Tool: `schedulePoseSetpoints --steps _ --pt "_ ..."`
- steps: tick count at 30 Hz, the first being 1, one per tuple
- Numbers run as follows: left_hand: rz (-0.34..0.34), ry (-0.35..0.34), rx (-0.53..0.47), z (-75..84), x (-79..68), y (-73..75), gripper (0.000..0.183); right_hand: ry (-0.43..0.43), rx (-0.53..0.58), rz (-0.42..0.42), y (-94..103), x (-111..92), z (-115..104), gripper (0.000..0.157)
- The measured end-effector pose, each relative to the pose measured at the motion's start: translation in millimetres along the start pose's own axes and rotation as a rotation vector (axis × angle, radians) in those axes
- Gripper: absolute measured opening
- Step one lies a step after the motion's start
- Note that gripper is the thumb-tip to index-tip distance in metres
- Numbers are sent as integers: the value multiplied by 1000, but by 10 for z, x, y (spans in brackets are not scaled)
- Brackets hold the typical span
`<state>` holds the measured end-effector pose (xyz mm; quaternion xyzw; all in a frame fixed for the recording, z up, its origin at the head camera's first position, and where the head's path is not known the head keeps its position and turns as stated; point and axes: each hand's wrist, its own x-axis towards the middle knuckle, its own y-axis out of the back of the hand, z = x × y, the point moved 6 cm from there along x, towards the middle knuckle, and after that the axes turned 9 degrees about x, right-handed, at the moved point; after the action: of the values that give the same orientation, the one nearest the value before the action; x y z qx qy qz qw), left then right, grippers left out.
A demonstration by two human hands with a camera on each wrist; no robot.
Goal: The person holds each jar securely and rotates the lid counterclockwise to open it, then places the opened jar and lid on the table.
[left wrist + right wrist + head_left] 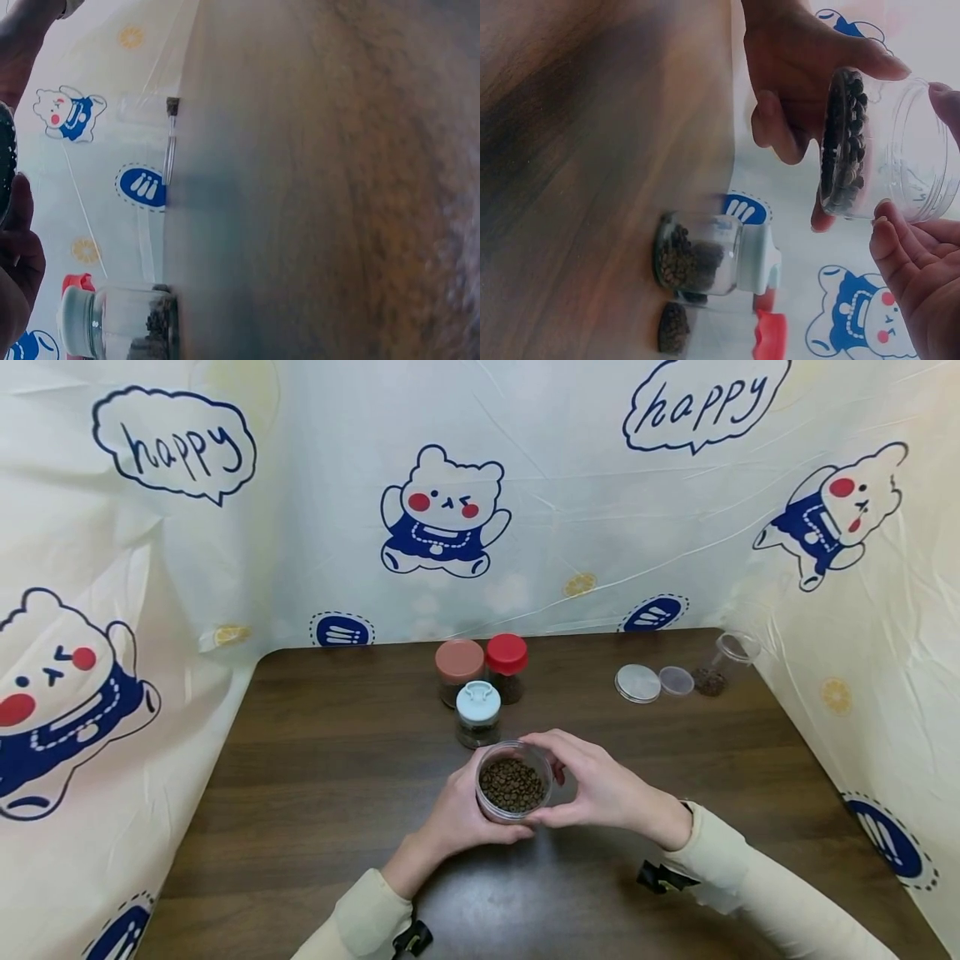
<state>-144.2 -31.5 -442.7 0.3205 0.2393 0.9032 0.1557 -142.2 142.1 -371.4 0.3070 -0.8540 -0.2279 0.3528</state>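
Between both hands is an uncovered clear plastic jar [889, 142] with a layer of brown coffee beans [512, 783] at its bottom. My left hand [468, 806] holds it from the left, low on its side, with the thumb along the near side. From the right, my right hand [596, 781] grips the jar near its rim between thumb and fingers. The right wrist view shows the jar raised above the table. A small glass jar [478, 733] with a light blue lid [477, 700] stands just behind the hands.
Behind the blue-lidded jar stand a jar with a pink lid [460, 660] and one with a red lid [507, 652]. At the back right lie a silver disc-shaped lid [637, 682] and a small clear lid [677, 681], beside a clear container [737, 647] with dark contents.
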Motion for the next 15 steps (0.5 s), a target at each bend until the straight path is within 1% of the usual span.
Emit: schedulePoseSetpoints --steps 10,15 --pt "-78 30 -9 -12 8 17 112 -16 0 8 -4 -19 26 76" --pt "-123 69 -12 -46 -5 40 109 -20 3 10 -10 -24 51 77"
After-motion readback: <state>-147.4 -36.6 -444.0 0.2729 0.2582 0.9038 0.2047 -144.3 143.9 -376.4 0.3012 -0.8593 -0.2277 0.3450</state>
